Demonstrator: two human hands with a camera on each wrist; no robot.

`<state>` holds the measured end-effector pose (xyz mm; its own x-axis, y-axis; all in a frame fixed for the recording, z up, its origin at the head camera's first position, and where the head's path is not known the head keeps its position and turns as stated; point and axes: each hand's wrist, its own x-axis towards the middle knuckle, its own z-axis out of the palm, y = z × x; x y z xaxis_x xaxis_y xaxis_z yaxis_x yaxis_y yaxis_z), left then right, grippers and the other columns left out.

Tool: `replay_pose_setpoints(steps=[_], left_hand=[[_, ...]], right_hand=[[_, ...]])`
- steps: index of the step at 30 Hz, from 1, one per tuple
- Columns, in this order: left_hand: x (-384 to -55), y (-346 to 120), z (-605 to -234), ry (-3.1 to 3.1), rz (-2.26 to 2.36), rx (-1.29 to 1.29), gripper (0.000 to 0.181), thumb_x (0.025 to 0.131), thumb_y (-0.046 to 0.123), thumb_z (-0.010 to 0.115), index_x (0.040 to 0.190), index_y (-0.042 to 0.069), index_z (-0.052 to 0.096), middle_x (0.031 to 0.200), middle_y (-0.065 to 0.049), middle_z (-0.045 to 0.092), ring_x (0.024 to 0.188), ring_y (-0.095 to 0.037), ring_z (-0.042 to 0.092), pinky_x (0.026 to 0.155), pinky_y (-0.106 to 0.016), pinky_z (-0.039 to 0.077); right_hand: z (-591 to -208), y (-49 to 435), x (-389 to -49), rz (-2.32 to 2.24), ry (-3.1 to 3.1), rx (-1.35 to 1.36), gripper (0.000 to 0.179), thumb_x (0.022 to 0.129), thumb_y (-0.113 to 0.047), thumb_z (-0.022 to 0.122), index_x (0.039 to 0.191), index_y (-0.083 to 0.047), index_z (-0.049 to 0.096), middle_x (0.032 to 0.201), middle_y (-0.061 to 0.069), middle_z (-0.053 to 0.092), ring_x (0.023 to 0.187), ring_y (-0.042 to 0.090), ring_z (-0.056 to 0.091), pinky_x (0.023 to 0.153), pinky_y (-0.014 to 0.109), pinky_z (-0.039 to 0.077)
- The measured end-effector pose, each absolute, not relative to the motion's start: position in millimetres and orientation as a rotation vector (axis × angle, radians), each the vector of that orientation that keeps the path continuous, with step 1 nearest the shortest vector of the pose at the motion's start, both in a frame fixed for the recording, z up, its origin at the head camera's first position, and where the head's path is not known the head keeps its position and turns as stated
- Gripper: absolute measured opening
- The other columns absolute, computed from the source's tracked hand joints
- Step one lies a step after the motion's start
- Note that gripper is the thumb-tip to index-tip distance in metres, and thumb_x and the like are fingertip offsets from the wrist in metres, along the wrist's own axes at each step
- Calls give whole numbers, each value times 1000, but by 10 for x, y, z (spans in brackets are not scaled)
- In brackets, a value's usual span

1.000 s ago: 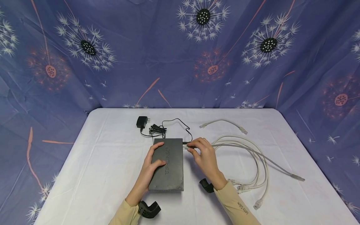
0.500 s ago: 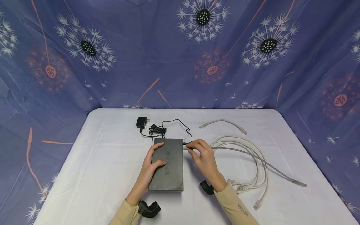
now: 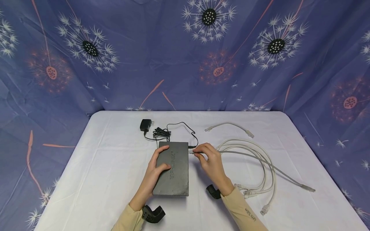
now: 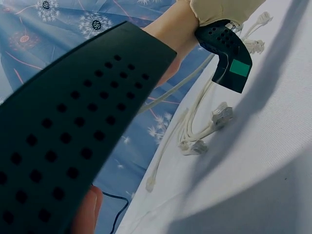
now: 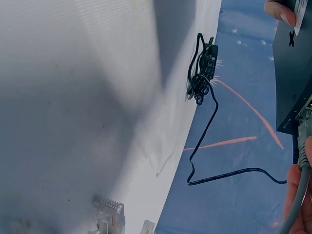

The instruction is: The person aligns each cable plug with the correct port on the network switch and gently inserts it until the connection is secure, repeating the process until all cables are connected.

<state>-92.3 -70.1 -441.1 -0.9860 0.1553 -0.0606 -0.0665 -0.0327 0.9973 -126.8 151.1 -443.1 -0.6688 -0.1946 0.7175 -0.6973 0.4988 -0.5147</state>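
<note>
My left hand [image 3: 156, 171] grips a dark grey TP-Link network switch [image 3: 177, 181], thumb and a finger on its top. The other left fingers are hidden beneath. In the left wrist view, the switch's perforated side [image 4: 80, 124] fills the left. My right hand [image 3: 212, 163] pinches a grey Ethernet cable [image 3: 254, 156] near its clear plug, right at the switch's port edge. The right wrist view shows that cable's grey boot [image 5: 303, 156] between finger and thumb. Just beyond it, a black power cord [image 5: 234, 173] runs to the same side of the switch.
Behind the switch lie a black power adapter [image 3: 145, 125] and its bundled cord [image 3: 162, 133]. A short pale network cable [image 3: 231, 123] rests at the back right. Coiled white network cables [image 3: 273, 173] lie right of my right hand. Black curved mounts [image 3: 153, 215] sit at both wrists.
The grey cable's free end has dropped slightly towards the front right. The right fingers have shifted slightly at the plug; the left hand keeps its hold on the switch.
</note>
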Motion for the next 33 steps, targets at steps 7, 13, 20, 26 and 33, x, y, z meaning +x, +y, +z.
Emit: replay_pose_setpoints(steps=[7, 13, 20, 26, 33], left_hand=[[-925, -695, -4385, 2085, 2139, 111, 63, 82, 7, 58, 138, 31, 46, 147, 0, 33, 126, -25, 34, 96, -47, 24], [-926, -686, -4374, 2085, 2138, 135, 62, 82, 7, 56, 139, 29, 45, 149, -2, 30, 130, -25, 30, 99, -50, 20], [-933, -684, -4362, 2096, 2130, 149, 62, 81, 6, 56, 138, 29, 46, 149, -2, 30, 131, -26, 31, 100, -52, 20], [-935, -691, -4337, 2112, 2105, 172, 62, 81, 7, 56, 138, 28, 45, 149, -3, 31, 129, -27, 34, 99, -51, 21], [-950, -694, -4303, 2126, 2084, 203, 62, 81, 7, 57, 139, 27, 45, 148, -3, 33, 129, -26, 34, 99, -51, 21]], right_hand=[[-4408, 1521, -1271, 1122, -2123, 747, 23, 69, 16, 75, 83, -2, 70, 87, 5, 64, 82, 21, 63, 74, 23, 49], [-4405, 1519, -1280, 1138, -2099, 754, 20, 70, 15, 74, 82, -1, 70, 86, 8, 64, 79, 24, 63, 71, 22, 49], [-4408, 1521, -1267, 1150, -2104, 735, 19, 71, 15, 74, 80, -1, 69, 87, 8, 64, 79, 23, 63, 69, 21, 49], [-4406, 1513, -1262, 1151, -2094, 725, 19, 70, 16, 74, 78, 0, 69, 85, 8, 63, 78, 23, 63, 70, 19, 48], [-4417, 1496, -1273, 1161, -2042, 728, 20, 69, 18, 74, 75, 0, 67, 84, 9, 63, 76, 24, 63, 70, 18, 47]])
